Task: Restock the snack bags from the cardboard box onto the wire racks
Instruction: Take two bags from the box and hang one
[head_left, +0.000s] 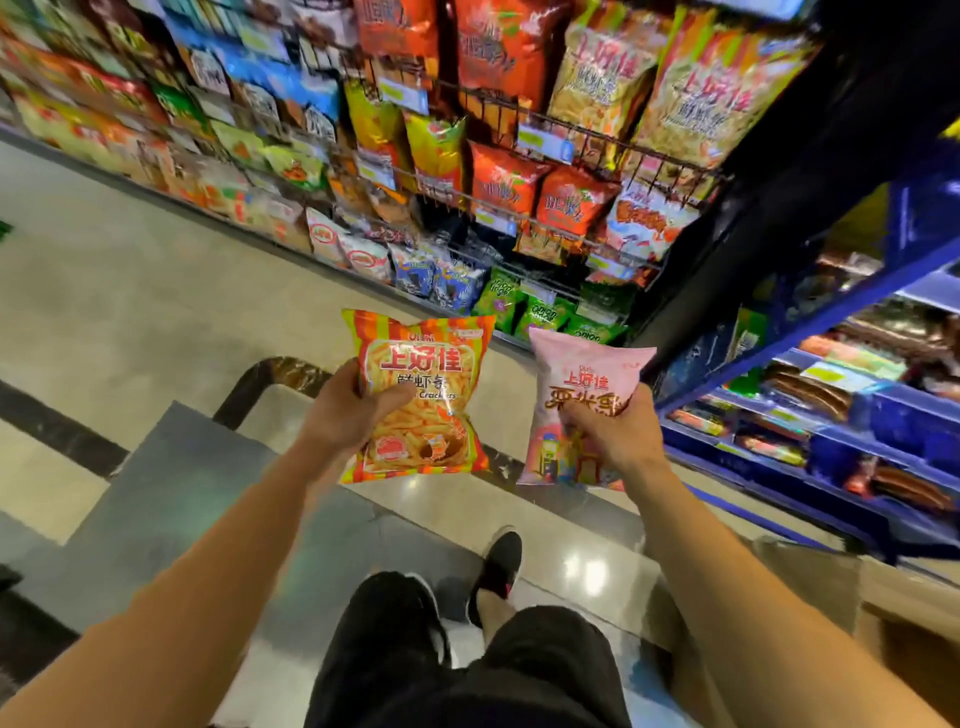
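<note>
Snack bags are up in both hands, held out over the shiny floor (130, 322) in front of the person's black shorts and dark shoe (496, 571). At the near right edge sits a cardboard box (883, 613), only partly in view. The left hand (345, 410) has its grip curled round the side of an orange striped bag (421, 395); the right hand (610, 431) pinches a pink bag (576, 405) at its middle. Farther off, the wire racks (571, 140) hang full of bright packets, with green bags on the lowest tier. Blue shelves (841, 410) stand to the right.
</note>
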